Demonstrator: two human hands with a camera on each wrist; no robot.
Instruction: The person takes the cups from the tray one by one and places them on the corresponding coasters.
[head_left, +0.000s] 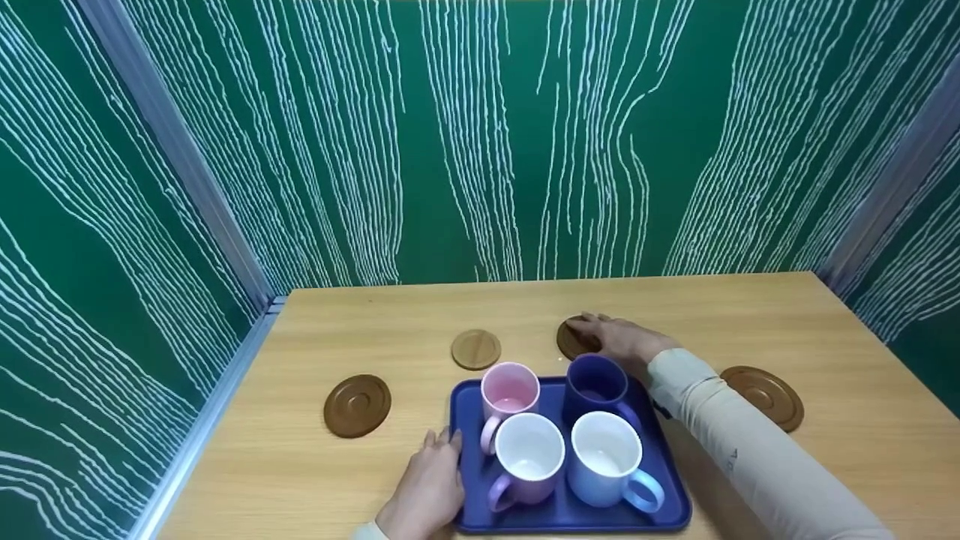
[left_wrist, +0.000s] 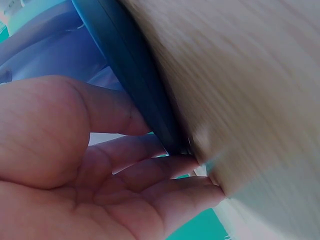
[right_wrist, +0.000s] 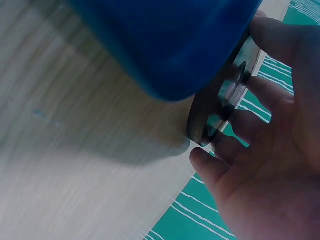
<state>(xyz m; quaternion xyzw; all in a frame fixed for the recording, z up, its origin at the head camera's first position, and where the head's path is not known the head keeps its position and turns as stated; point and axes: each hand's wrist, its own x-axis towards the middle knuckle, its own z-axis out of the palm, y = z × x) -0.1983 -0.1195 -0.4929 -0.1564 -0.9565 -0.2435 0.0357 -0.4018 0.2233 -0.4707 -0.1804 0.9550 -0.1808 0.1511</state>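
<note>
My left hand is at the left edge of a dark blue tray. In the left wrist view its thumb lies against the tray rim and the fingers are at the rim's outer side, close to the tabletop. On the tray stand a pink mug, a dark blue mug, a purple mug with white inside and a light blue mug. Behind the tray, my right hand grips a dark brown round coaster, thumb and fingers spread about its edge.
A lighter wooden coaster lies behind the pink mug. Brown round coasters lie on the wooden table: a left coaster and a right coaster, the latter partly behind the right sleeve. Green panels with white lines surround the table.
</note>
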